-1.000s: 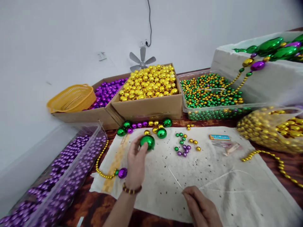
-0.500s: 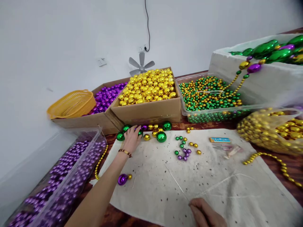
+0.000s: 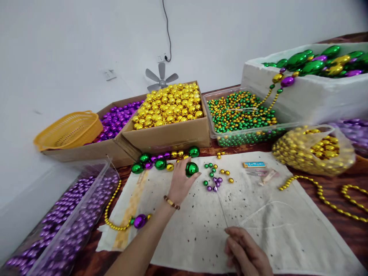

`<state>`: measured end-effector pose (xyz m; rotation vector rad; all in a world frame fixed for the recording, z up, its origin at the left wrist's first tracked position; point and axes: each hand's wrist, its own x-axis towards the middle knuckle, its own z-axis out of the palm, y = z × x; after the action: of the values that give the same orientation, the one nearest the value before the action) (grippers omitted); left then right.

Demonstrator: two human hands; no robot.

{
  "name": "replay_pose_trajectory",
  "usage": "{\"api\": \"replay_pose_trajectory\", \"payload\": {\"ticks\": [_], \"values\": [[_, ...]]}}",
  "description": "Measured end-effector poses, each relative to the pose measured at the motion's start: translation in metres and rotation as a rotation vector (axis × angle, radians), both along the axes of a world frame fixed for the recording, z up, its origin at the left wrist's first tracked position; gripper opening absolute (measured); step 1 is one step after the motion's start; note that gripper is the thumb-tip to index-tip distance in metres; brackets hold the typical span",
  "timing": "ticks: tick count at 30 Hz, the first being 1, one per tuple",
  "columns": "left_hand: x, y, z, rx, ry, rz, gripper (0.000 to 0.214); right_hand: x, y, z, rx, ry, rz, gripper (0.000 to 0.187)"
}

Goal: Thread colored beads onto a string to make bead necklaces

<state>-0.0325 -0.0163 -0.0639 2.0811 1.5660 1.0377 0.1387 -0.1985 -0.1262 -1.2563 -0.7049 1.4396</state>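
Note:
My left hand (image 3: 181,179) is curled around a large shiny green bead (image 3: 191,169), fingers on its far side and thumb at its near right. Beside it on the cloth lies a row of loose beads, including another green bead (image 3: 160,164) and a gold bead (image 3: 170,167). My right hand (image 3: 247,251), low in the view, pinches a long thin needle (image 3: 222,209) whose far end reaches toward small purple beads (image 3: 215,184). A pale thread (image 3: 258,211) loops over the cloth near this hand.
A cloth (image 3: 184,237) covers the table. Behind stand a box of gold beads (image 3: 166,134), a clear bin of small mixed beads (image 3: 244,132) and a white foam box (image 3: 287,94). A bin of purple beads (image 3: 69,207) is left; a bag of gold beads (image 3: 299,153) is right.
My left hand has moved right along the bead row, from the green and purple beads to the large green one. My right hand keeps its pinch on the needle. The view has shifted right.

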Motion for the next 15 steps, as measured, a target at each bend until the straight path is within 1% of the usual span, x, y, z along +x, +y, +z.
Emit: {"api": "replay_pose_trajectory", "payload": {"ticks": [2,3,5,7,9,11,13,15], "values": [[0.004,-0.026,0.009,-0.161,-0.413,-0.103,0.056,0.004,0.011,0.006,0.062,0.042,-0.027,0.028],[0.008,-0.04,0.012,-0.233,-0.578,-0.154,0.054,0.006,0.019,0.01,0.086,0.062,-0.039,0.025],[0.018,-0.067,0.016,-0.328,-0.819,-0.222,0.046,0.01,0.036,0.019,0.124,0.102,-0.078,0.021],[0.028,-0.09,0.014,-0.404,-0.974,-0.241,0.038,0.012,0.053,0.028,0.173,0.142,-0.177,0.018],[0.04,-0.107,0.008,-0.49,-1.078,-0.242,0.034,0.013,0.066,0.038,0.219,0.171,-0.273,0.016],[0.051,-0.119,0.0,-0.551,-1.111,-0.223,0.033,0.011,0.074,0.045,0.239,0.206,-0.324,0.015],[0.062,-0.127,-0.006,-0.534,-1.05,-0.154,0.03,0.007,0.076,0.05,0.231,0.279,-0.342,0.013],[0.07,-0.131,-0.008,-0.444,-0.895,-0.066,0.026,0.003,0.076,0.05,0.22,0.368,-0.361,0.011]]}}
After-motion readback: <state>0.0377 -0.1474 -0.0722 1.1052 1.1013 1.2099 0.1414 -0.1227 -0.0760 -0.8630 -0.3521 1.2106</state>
